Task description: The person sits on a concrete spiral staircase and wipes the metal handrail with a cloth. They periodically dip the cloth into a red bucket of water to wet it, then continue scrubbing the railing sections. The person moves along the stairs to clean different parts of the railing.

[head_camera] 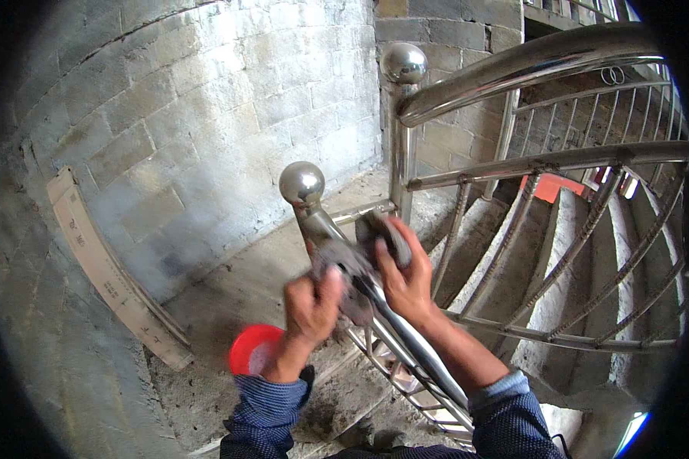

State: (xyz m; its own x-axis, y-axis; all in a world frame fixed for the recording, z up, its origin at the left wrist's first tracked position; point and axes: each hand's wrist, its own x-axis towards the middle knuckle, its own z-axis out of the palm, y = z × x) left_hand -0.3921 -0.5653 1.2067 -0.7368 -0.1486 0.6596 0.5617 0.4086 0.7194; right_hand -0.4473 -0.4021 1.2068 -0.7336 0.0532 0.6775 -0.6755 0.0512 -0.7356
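My left hand [310,307] grips a dirty grey rag [347,261], which drapes over the upper end of a stainless steel handrail [416,347]. In my right hand [410,281] is a dark grey pad or folded cloth [373,226], blurred, so its exact kind is unclear. It is held just beside the rail, close to the rag; whether it touches the metal I cannot tell. Just beyond both hands stands a steel newel post with a shiny ball cap [302,182]. Dark smudges mark the rail below the rag.
A red plastic basin [238,350] with whitish contents sits on the concrete floor at left. A long cardboard strip [103,264] leans against the block wall [229,120]. A second ball-topped post [403,63] and curved railing [528,63] border concrete stairs [542,287] at right.
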